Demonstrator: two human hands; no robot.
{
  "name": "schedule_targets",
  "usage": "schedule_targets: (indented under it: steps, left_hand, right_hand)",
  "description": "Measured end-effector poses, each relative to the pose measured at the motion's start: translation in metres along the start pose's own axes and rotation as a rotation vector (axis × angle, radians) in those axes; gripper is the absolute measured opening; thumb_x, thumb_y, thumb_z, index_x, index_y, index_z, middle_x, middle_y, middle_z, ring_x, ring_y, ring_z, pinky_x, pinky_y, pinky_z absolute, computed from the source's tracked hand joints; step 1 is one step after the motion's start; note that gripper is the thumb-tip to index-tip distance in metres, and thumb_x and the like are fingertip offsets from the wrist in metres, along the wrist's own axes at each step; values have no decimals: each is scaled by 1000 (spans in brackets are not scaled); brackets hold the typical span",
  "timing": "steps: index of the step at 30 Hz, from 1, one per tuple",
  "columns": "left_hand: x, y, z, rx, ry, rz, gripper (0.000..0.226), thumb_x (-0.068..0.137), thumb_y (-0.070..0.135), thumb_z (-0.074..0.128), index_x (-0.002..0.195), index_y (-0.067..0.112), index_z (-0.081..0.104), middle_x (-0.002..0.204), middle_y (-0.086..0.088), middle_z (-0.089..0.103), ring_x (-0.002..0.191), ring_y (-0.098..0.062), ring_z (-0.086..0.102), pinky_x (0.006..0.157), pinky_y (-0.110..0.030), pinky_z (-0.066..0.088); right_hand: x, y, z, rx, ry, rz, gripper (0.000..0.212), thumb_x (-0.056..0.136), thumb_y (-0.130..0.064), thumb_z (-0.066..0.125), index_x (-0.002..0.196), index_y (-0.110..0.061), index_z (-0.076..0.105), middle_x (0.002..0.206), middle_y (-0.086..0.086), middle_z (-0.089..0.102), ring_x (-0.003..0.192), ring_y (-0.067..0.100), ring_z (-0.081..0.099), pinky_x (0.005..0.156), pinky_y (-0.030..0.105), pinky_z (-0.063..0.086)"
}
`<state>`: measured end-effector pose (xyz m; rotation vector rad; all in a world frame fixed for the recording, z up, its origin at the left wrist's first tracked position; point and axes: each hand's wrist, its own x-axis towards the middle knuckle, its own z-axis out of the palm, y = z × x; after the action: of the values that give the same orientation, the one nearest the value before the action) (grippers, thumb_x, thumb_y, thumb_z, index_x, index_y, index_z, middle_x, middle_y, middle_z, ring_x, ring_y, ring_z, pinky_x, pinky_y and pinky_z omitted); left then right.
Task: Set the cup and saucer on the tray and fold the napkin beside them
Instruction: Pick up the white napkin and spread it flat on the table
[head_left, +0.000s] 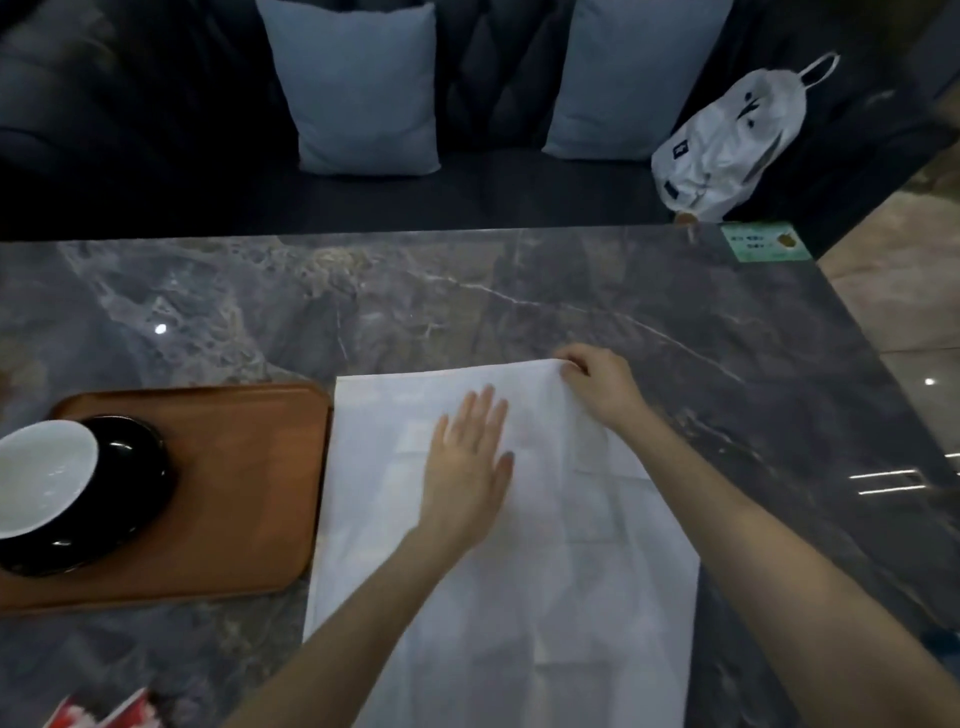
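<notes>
Flat and open, the left hand (470, 457) lies palm down on the middle of the white napkin (519, 571), fingers straight and slightly spread, gripping nothing. Just beyond it, the right hand (597, 384) is closed in a pinch on the napkin's far right corner, thumb and fingertips meeting on the cloth edge, with the forearm crossing the napkin's right side.

The napkin is spread on the bench (519, 301), a dark grey marbled top with pale veins. Its left edge runs just beside the tray (249, 467), close to touching it, though I cannot tell whether they meet. Crease lines show across the cloth, and its near end runs out of the bottom of the view.

The tray is brown wood with rounded corners and sits on the bench to the left of the napkin. On its left part stands a black saucer (140, 499), and on the saucer a cup (41, 475) with a white inside, cut off by the left edge of the view.

At the bottom left corner, something red and white (98, 714) shows partly. At the bench's far right corner lies a small green card (763, 241). Beyond the bench is a dark sofa (156, 130) carrying two pale blue cushions (363, 88) and a crumpled white plastic bag (727, 140) to the right.
</notes>
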<state>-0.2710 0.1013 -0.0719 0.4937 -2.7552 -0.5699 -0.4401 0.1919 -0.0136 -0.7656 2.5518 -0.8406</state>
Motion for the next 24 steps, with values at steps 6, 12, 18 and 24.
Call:
schedule_targets:
  steps: [6,12,18,24]
  left_hand:
    - [-19,37,56,139,-285,0,56,87,37,33,135,11,41,144,-6,43,135,-21,35,108,-39,14]
    - [-18,35,62,154,-265,-65,57,87,36,32,136,9,41,145,-7,40,134,-21,37,111,-37,8]
    - [-15,36,63,169,-238,-82,57,87,35,32,137,9,41,145,-8,40,134,-22,37,109,-40,16]
    - [-15,35,63,180,-231,-71,55,88,33,29,138,10,39,146,-8,39,135,-23,35,109,-40,15]
  right_hand:
    - [-31,24,11,-85,289,-21,26,86,-3,51,110,-5,61,113,15,63,107,31,54,90,28,36]
    - [-89,76,29,-318,184,-73,54,68,-29,42,114,-6,60,117,13,63,109,31,58,101,28,31]
    - [-80,101,31,-393,201,-74,35,79,-17,43,100,-8,69,102,10,72,92,26,69,88,29,40]
    - [-53,92,1,113,433,225,19,95,-12,45,97,-5,62,93,11,67,83,22,56,70,30,40]
